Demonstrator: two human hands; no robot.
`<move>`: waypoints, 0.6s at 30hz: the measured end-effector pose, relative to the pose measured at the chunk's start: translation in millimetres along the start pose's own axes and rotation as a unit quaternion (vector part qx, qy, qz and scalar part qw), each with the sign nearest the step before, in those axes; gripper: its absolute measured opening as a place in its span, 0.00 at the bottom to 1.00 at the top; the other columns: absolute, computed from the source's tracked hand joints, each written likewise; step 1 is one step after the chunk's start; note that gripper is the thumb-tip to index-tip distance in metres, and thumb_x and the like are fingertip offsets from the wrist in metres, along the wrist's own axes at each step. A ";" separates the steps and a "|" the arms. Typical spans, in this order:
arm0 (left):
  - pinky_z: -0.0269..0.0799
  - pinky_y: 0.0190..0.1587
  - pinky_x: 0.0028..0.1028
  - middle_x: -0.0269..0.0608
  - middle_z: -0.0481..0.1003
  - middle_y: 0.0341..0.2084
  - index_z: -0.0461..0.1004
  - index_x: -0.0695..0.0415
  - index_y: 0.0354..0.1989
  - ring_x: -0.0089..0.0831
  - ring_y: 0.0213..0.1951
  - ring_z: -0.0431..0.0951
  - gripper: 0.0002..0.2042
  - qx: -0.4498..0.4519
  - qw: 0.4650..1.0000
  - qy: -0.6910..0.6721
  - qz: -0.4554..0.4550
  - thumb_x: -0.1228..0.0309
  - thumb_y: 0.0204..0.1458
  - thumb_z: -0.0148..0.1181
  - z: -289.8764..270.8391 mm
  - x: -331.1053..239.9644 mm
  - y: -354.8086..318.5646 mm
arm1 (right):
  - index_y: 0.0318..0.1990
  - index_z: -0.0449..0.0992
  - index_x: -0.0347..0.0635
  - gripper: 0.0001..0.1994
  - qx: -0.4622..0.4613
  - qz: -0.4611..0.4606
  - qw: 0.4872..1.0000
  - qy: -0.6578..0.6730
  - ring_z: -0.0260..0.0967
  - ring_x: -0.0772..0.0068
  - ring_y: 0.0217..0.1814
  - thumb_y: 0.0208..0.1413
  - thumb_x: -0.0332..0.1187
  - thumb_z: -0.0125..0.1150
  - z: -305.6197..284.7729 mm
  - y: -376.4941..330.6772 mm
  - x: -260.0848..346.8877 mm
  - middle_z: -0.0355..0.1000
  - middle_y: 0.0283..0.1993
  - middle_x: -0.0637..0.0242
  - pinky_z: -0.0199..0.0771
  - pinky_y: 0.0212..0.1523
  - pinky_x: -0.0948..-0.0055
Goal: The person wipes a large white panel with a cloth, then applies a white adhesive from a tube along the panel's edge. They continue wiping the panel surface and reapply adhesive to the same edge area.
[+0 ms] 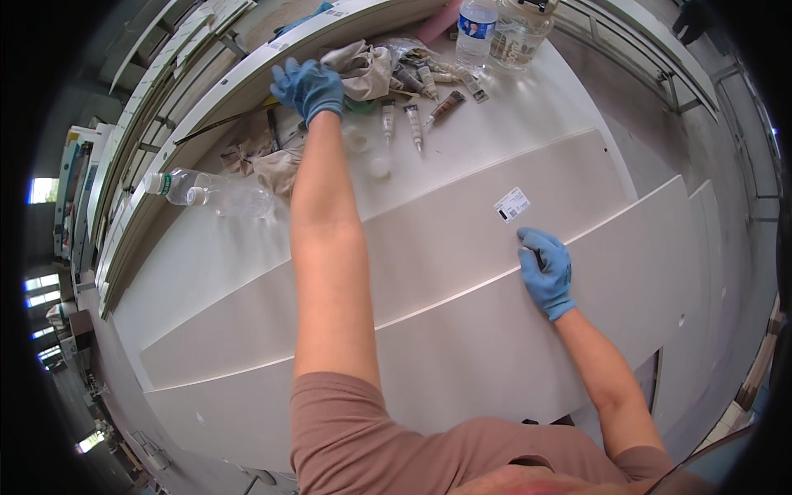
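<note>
My left hand (310, 89), in a blue glove, reaches to the far side of the white table (441, 153). Its fingers are bent downward beside a crumpled beige rag (361, 69); whatever they hold is hidden. A thin dark rod (223, 124) lies close to its wrist. Over the edge between two overlapping pale grey panels, my right hand (546, 274), also gloved in blue, is curled. A dark spot shows between its fingers, too small to name. Just beyond it, a white printed label (511, 205) sticks to the farther panel (429, 227). The nearer panel (462, 346) overlaps that one.
Several paint-like tubes (414, 128) lie past the panels. Clear plastic bottles (223, 196) rest on their sides at the left, near another rag (279, 169). A water bottle (476, 33) and a large clear jar (521, 35) stand at the far edge. Racks (660, 58) flank the table.
</note>
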State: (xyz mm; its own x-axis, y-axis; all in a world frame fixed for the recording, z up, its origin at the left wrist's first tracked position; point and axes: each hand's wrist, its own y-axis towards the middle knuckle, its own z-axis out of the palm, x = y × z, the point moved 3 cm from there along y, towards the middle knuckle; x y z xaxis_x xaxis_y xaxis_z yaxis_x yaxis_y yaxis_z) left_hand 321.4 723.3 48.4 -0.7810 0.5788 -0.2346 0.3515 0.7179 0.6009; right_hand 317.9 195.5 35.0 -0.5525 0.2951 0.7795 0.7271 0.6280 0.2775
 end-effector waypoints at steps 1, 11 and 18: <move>0.56 0.70 0.58 0.46 0.76 0.61 0.89 0.53 0.40 0.54 0.69 0.65 0.15 -0.051 0.998 -0.032 0.004 0.56 0.52 0.69 -4.7 0.1 4.0 | 0.44 0.81 0.36 0.08 0.008 0.013 1.000 -0.004 0.81 0.52 0.45 0.58 0.26 0.65 -0.9 -0.2 0.4 0.83 0.48 0.52 0.81 0.46 0.64; 0.76 0.51 0.28 0.42 0.86 0.40 0.86 0.63 0.36 0.29 0.42 0.83 0.08 -0.103 0.749 -0.649 -0.078 0.69 0.59 0.70 -146.1 -42.5 48.1 | 0.46 0.83 0.38 0.10 -0.016 -0.007 1.000 -0.013 0.82 0.51 0.44 0.58 0.29 0.67 2.9 -9.0 -18.8 0.83 0.46 0.52 0.82 0.46 0.63; 0.74 0.39 0.18 0.31 0.83 0.35 0.84 0.60 0.46 0.18 0.33 0.79 0.08 0.202 0.646 -0.728 -0.110 0.74 0.61 0.66 -290.2 -111.5 -116.9 | 0.54 0.80 0.36 0.15 -0.174 0.026 0.968 0.181 0.81 0.55 0.54 0.60 0.26 0.67 -47.8 -7.1 54.7 0.80 0.58 0.53 0.81 0.51 0.67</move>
State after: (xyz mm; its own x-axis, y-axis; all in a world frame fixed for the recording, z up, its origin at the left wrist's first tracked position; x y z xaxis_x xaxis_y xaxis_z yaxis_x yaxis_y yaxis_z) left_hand 217.6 462.6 226.1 0.3737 -0.0149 -0.9274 0.6506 0.7169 0.2507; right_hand 302.0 172.7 102.6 -0.3794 0.0086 0.9252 0.8778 0.3196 0.3570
